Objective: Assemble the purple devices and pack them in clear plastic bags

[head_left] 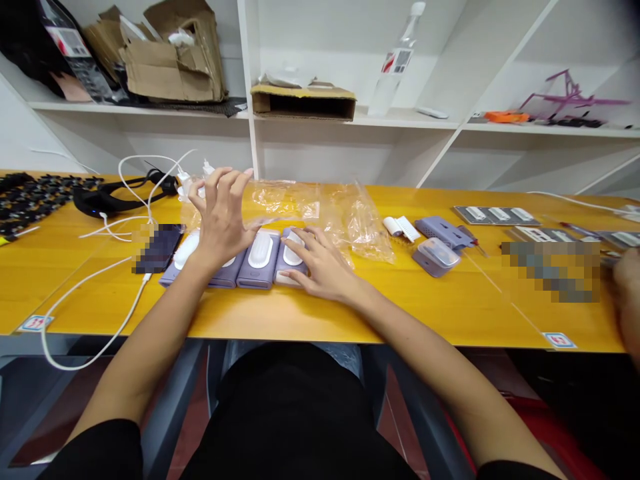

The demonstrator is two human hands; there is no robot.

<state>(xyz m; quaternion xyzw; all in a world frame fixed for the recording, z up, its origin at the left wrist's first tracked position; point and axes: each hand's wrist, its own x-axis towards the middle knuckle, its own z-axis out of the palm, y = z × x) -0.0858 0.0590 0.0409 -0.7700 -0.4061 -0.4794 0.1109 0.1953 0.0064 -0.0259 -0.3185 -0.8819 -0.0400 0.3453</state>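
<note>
Several purple-grey boxy devices (pixel 255 272) with white oval tops lie side by side near the table's front edge. My left hand (pixel 220 217) is raised over the left part of the row, its fingers apart and curved, with nothing in them. It hides parts of the devices beneath. Over the rightmost device (pixel 293 257) lies my right hand (pixel 320 263), fingers spread across its white top and side. Behind both hands, crumpled clear plastic bags (pixel 367 223) cover part of the table.
On the left, a phone (pixel 163 250) with a white cable (pixel 90 367) lies by dark goggles (pixel 120 193). Right of my hands are a small clear-lidded box (pixel 436 257) and a white roll (pixel 393 227). Another person's hand (pixel 629 293) is at the far right. White shelves (pixel 310 153) stand behind.
</note>
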